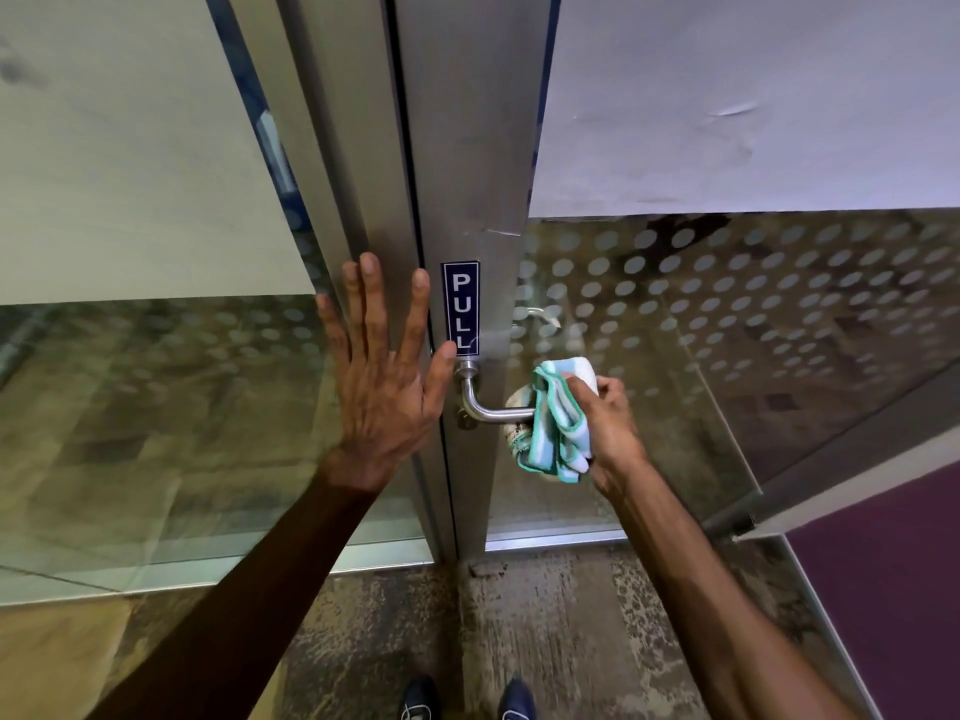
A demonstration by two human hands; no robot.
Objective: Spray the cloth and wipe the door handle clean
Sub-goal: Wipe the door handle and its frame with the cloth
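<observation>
Gripping cloth (558, 423), right hand (613, 423) hides handle (493, 413) end; left hand (384, 366) flat, empty.

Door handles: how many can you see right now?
2. The curved steel lever handle on this side, its end wrapped in the green-and-white striped cloth; another handle shows faintly through the glass.

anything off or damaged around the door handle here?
Nothing wrong at the door handle itself: the right hand wraps the cloth over its free end, and the left hand lies flat on the frame. Odd bits: wrinkled film on the upper right glass and a dark smudge beneath it.
</observation>
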